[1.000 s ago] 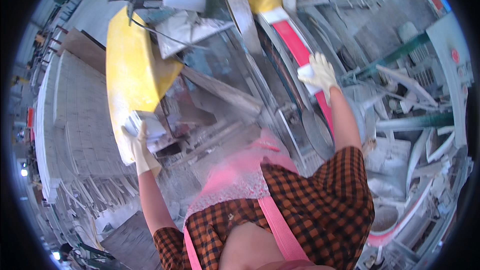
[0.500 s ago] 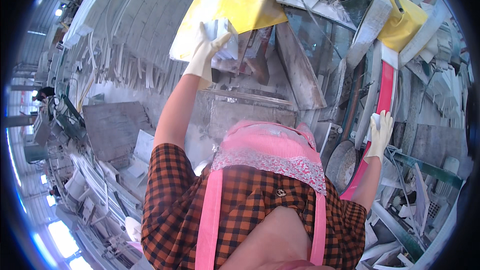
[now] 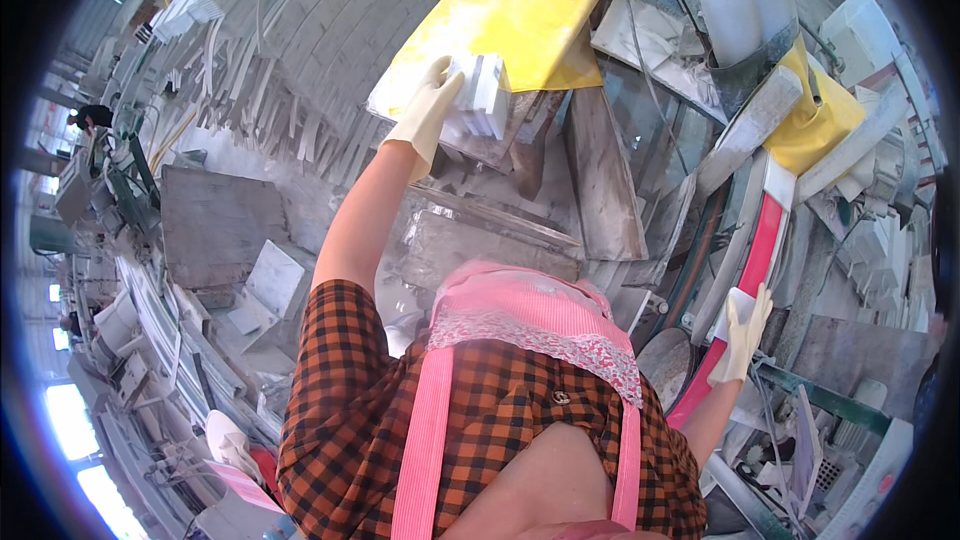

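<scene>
My left hand (image 3: 428, 112), in a cream rubber glove, is against the left side of a short stack of white stone-like slabs (image 3: 488, 95). Its fingers point up and look stretched out rather than wrapped round the slabs. This stack sits at the near edge of a yellow sheet (image 3: 500, 10). Off to the right, my right hand (image 3: 743, 340), gloved alike, has its fingers spread. It rests by a small white piece (image 3: 736, 312) lying on a narrow red belt (image 3: 762, 245); the hand's underside is hidden.
Long pale strips (image 3: 330, 20) are stacked at the far left. A worn board (image 3: 605, 180) leans beyond my apron. A second yellow sheet (image 3: 815, 115) hangs over the belt's far end. A green metal bar (image 3: 825, 395) and loose offcuts lie at the right.
The whole view has shifted. My left hand, earlier spread over the slab stack with the thumb across it, is now at its left side. My right hand stays by the white piece on the belt.
</scene>
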Demonstrator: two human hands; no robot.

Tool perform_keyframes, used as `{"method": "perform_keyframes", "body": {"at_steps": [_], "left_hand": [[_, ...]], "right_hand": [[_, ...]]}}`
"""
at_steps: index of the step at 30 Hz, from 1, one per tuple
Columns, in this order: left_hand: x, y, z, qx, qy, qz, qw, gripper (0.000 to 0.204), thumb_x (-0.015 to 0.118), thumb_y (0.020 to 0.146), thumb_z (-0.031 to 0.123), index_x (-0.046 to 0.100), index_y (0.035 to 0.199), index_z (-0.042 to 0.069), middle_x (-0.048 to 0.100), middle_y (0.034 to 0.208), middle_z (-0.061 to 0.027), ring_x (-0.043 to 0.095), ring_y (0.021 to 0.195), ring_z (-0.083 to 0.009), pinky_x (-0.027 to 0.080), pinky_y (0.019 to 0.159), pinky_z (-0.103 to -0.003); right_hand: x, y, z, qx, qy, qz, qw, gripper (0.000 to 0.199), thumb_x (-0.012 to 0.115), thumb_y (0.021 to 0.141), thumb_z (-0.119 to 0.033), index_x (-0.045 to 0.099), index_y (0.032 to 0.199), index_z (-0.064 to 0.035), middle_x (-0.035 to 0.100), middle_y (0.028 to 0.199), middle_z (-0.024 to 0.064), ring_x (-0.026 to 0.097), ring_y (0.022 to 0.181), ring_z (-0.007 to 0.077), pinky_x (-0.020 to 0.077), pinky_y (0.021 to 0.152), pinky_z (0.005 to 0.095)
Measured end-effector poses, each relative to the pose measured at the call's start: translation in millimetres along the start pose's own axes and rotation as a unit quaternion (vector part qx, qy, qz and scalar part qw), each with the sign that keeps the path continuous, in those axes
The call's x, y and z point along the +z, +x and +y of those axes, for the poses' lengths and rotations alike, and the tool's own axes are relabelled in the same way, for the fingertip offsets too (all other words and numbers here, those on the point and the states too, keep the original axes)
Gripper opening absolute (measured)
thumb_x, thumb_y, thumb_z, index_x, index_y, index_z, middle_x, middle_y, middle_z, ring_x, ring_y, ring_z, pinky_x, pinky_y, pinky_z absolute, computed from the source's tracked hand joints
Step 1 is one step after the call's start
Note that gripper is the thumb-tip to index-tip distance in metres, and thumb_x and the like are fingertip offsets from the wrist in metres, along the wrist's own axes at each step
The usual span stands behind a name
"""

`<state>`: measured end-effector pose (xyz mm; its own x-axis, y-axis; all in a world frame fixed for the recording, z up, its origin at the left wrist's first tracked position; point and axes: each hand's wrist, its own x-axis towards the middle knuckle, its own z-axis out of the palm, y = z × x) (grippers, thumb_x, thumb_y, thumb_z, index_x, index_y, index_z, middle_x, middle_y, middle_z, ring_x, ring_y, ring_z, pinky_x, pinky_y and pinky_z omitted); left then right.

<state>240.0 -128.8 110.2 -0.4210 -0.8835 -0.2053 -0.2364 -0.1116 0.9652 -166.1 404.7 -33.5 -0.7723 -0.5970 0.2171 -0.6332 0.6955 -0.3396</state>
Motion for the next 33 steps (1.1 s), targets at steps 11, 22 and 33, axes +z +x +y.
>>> {"method": "perform_keyframes", "body": {"at_steps": [11,22,33], "left_hand": [[-25,14,8,0.030,0.071,-0.020,0.997,0.079,0.063,0.095,0.046,0.033,0.158,0.009,0.037,0.160,-0.0207,0.037,0.148,-0.0305,0.030,0.119,-0.042],[-19,50,-6,0.023,0.074,-0.079,0.994,0.081,0.068,0.094,0.037,0.031,0.159,0.007,0.038,0.158,-0.0245,0.038,0.147,-0.0337,0.032,0.119,-0.041],[-20,64,-24,-0.006,-0.077,-0.115,0.990,0.074,0.068,0.095,0.030,0.035,0.157,0.009,0.048,0.152,-0.0205,0.045,0.142,-0.0282,0.038,0.114,-0.035]], "right_hand": [[15,62,-242,-0.091,0.360,-0.098,0.923,0.069,0.077,0.087,-0.016,0.049,0.147,0.0018,0.053,0.149,0.0167,0.049,0.139,0.0264,0.0338,0.118,0.0377],[118,147,-531,-0.170,0.490,-0.221,0.826,0.082,0.076,0.089,-0.043,0.042,0.154,-0.0055,0.042,0.157,0.0208,0.035,0.150,0.0308,0.0298,0.121,0.0401],[146,158,-570,0.014,0.543,-0.353,0.762,0.035,0.070,0.096,-0.030,0.069,0.119,-0.0033,0.069,0.108,0.0057,0.063,0.098,0.0126,0.0495,0.088,0.0273]]}}
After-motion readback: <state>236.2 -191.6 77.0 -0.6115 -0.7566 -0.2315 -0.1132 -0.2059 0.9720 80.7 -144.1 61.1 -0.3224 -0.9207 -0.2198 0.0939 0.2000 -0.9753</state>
